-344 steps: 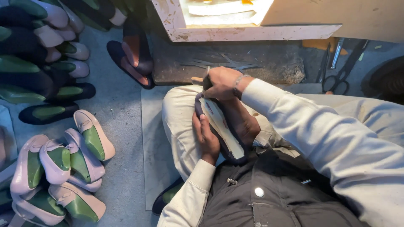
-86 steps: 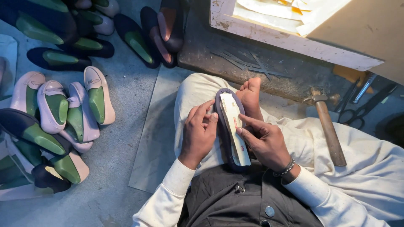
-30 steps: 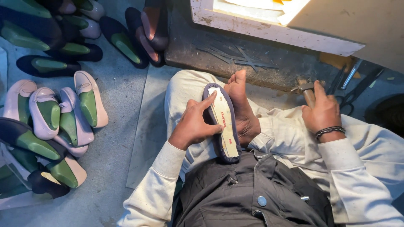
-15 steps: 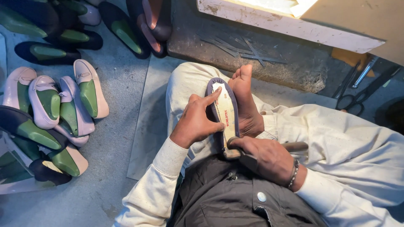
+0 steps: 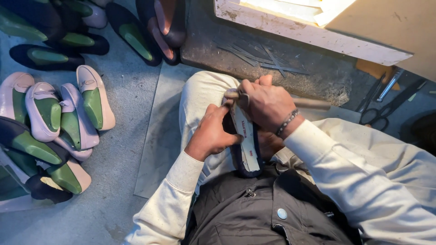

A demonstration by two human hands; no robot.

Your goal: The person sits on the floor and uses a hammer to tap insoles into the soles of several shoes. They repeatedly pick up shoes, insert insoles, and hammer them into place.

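A dark shoe (image 5: 247, 165) lies sole-up on my lap, a white insole board (image 5: 245, 138) along its bottom. My left hand (image 5: 211, 136) grips its left side, thumb against the board. My right hand (image 5: 265, 104) is closed around a hammer at the toe end. The hammer's wooden handle (image 5: 313, 103) sticks out to the right, and its head (image 5: 231, 94) shows just left of my fingers, at the toe. I cannot tell whether the head touches the shoe.
Several pale shoes on green lasts (image 5: 68, 118) lie on the floor at left, dark ones (image 5: 136, 31) further back. Thin metal strips (image 5: 263, 52) lie on a dark slab ahead. Black scissors (image 5: 379, 106) lie at right, below a white-edged bench (image 5: 309, 34).
My right hand reached right to the hammer, brought it back, and moved from the shoe's near end to the toe. The left hand stayed on the shoe.
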